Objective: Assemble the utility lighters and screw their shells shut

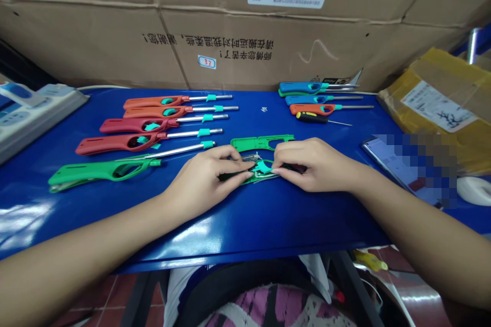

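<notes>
In the head view, the open green shell (250, 180) lies low over the counter (268, 214), between the person's two hands, its inner parts facing up. The left hand (203, 173) grips the shell's near-left end, thumb and forefinger closed on it; the right hand (312, 163) pinches the teal trigger (264, 166) at the shell's middle, though the tips hide the exact contact. This looks like fine fitting of the trigger, so the left fingers would do best to brace the shell flat and level, while the right ones press lightly, straight down, without prying. The thin metal wire (264, 179) along the shell's near edge seems easy to snag or bend, so the thumbs should stay clear of it. The green cover (245, 144) lies just beyond the shell; a screwdriver (312, 117) lies farther beyond, to its right, well apart and out of the way.
</notes>
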A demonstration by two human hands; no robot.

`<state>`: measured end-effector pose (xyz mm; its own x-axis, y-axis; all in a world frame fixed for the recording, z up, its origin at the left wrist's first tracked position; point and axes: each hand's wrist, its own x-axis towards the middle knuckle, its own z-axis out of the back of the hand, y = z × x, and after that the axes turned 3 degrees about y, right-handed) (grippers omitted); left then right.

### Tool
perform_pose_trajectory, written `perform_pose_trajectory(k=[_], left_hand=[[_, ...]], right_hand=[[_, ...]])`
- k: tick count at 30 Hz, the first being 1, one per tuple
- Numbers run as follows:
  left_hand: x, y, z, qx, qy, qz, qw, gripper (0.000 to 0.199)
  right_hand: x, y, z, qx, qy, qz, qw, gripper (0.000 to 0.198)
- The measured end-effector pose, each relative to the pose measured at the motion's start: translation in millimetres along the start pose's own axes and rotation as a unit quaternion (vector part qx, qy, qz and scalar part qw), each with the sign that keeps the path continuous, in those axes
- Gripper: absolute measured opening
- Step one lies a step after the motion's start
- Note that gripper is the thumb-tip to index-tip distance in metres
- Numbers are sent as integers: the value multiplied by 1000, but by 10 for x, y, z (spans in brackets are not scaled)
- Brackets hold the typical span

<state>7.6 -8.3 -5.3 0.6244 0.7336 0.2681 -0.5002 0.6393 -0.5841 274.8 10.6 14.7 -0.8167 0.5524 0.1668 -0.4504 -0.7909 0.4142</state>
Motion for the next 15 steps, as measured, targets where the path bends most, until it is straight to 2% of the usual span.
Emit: perform_pose_trajectory(k=[7, 15], left_hand=[[-19, -15, -8, 41, 29, 0, 999, 35], [-14, 18, -13, 91, 43, -46, 994, 30]], right_hand=[[-2, -8, -1, -20, 6, -8, 1000, 12], [-7, -25, -4, -22, 23, -4, 999, 12]])
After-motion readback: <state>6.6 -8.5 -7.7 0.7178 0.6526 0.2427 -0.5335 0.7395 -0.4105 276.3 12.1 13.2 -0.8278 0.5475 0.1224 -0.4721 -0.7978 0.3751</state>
